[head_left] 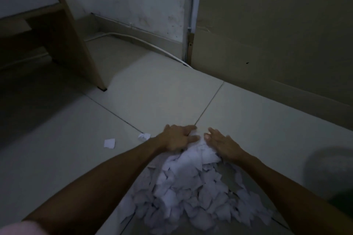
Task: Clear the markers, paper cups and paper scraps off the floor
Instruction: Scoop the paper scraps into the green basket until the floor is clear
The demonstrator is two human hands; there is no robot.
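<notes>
Both hands, the left hand (176, 137) and right hand (221, 142), lay spread, seemingly flat, on the far edge of the paper scraps (191, 192) heaped near, raking them together; gathering two stray scraps (109, 143) at left seemed next.

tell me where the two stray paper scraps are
In the head view, the two stray paper scraps lie on the floor tile just left of the left hand, apart from the paper pile.
</notes>
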